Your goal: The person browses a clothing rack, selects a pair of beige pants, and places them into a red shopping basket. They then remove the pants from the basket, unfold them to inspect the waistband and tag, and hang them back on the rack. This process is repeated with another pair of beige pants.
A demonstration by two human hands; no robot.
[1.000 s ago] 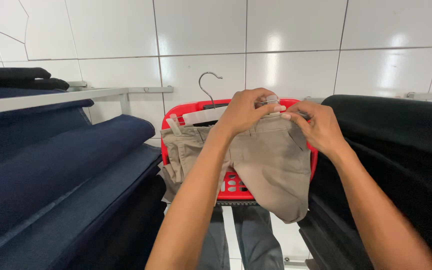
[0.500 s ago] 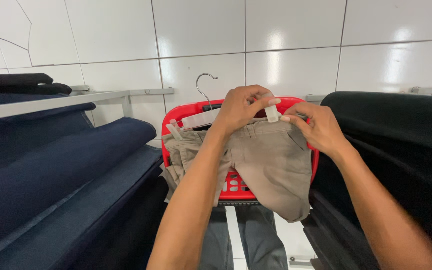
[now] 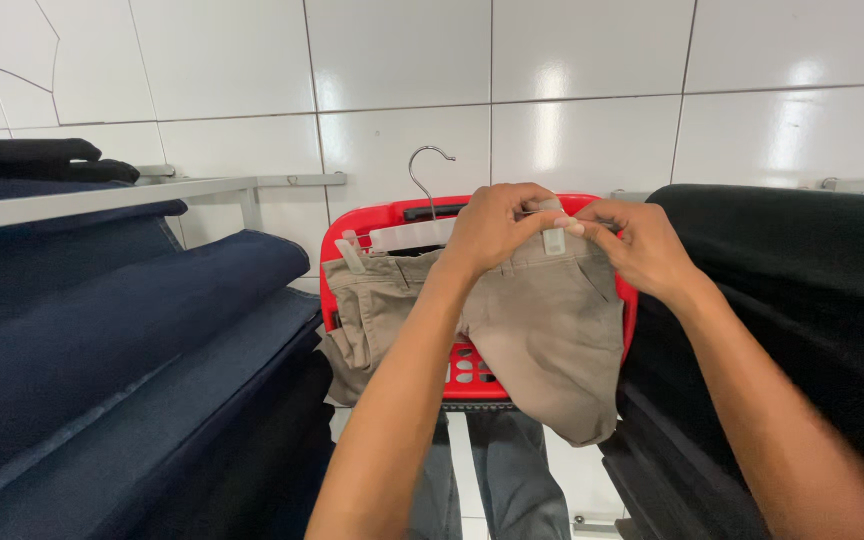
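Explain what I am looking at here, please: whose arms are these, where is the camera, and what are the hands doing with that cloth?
There is no machine here: a person wears one camera on the head, looking down, so the two bare arms are their own. The left hand and the right hand meet at the waistband of a pair of beige cotton trousers, pinching around the right-hand clip of a white plastic clip hanger with a metal hook. The other clip already grips the waistband further left. The trousers hang over a red plastic basket. Dark navy folded garments lie stacked on a rack at the left, black fabric hangs at the right, and a white tiled wall stands behind.
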